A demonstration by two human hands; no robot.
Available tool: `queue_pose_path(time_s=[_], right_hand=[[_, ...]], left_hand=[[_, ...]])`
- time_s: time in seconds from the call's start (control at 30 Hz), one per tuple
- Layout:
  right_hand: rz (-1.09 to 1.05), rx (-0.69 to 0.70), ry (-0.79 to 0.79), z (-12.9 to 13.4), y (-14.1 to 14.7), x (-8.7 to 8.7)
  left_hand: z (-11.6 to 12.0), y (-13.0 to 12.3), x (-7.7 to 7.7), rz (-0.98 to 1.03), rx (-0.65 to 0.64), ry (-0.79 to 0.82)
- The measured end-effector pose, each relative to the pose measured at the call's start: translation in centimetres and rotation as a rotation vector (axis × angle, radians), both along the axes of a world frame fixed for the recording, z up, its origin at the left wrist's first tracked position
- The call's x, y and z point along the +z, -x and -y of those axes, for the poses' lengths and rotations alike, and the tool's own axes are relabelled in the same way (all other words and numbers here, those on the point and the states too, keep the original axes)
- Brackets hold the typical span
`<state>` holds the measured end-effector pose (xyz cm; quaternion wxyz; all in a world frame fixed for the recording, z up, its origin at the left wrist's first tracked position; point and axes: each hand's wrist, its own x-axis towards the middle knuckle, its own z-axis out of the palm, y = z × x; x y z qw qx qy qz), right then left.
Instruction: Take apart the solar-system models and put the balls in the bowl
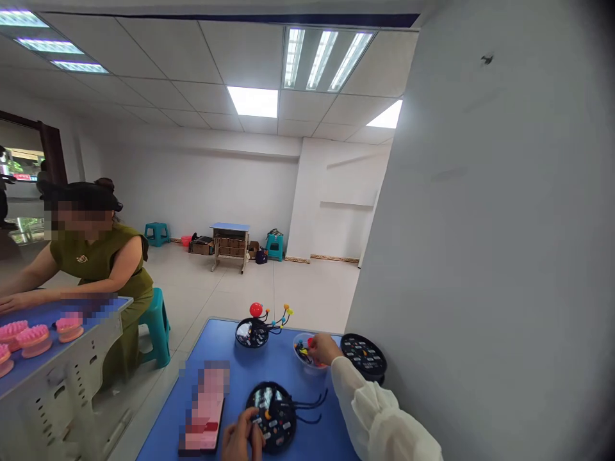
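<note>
On the blue table (pixel 240 365), my left hand (pixel 244 436) has its fingers closed on the near left edge of a round black disc (pixel 277 426) with an orange centre and thin black arms pointing right. My right hand (pixel 324 349) reaches over the clear bowl (pixel 314 370) of small coloured pieces, its fingertips pinched at a red piece (pixel 311 342). A finished-looking black base (pixel 252 334) carries a red ball (pixel 256 310) and small coloured balls on curved arms. Another round black disc (pixel 364 354) lies right of the bowl.
A phone-like pink object (pixel 208 410) lies at the table's left. A grey wall (pixel 471 256) rises close on the right. At the left, a person in green (pixel 103 269) sits by another table with pink teeth models (pixel 34 340). Teal stools and a small desk (pixel 230 240) stand farther back.
</note>
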<state>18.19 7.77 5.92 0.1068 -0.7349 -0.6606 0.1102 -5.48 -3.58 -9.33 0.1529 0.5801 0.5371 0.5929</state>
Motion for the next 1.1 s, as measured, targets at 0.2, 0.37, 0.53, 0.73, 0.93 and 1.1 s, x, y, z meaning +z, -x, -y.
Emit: queue_pose_path(time_s=[0.2,0.37,0.53,0.73,0.93,1.1], right_hand=[[-0.042,0.139,-0.055,3.1,1.6,1.6],[0.091,0.357,-0.115,7.9,5.8,-0.4],[0.317,0.354,-0.238,9.8,8.8,-2.9],[0.338,0.360,-0.331,9.6,9.2,-3.5],[0.322,0.375,-0.460,10.1,8.9,-5.1],[0.220,0.360,-0.645,10.6,8.3,-3.9]], left_hand=[[0.6,1.3,1.2,-0.090,-0.085,0.105],[-0.3,1.2,3.1,-0.358,-0.222,0.270],[-1.5,0.0,5.4,-0.504,-0.229,0.388],[-3.2,-0.3,5.2,-0.356,-0.290,0.352],[-3.7,0.2,4.4,-0.254,-0.334,0.263],[-4.0,0.4,4.1,-0.241,-0.351,0.240]])
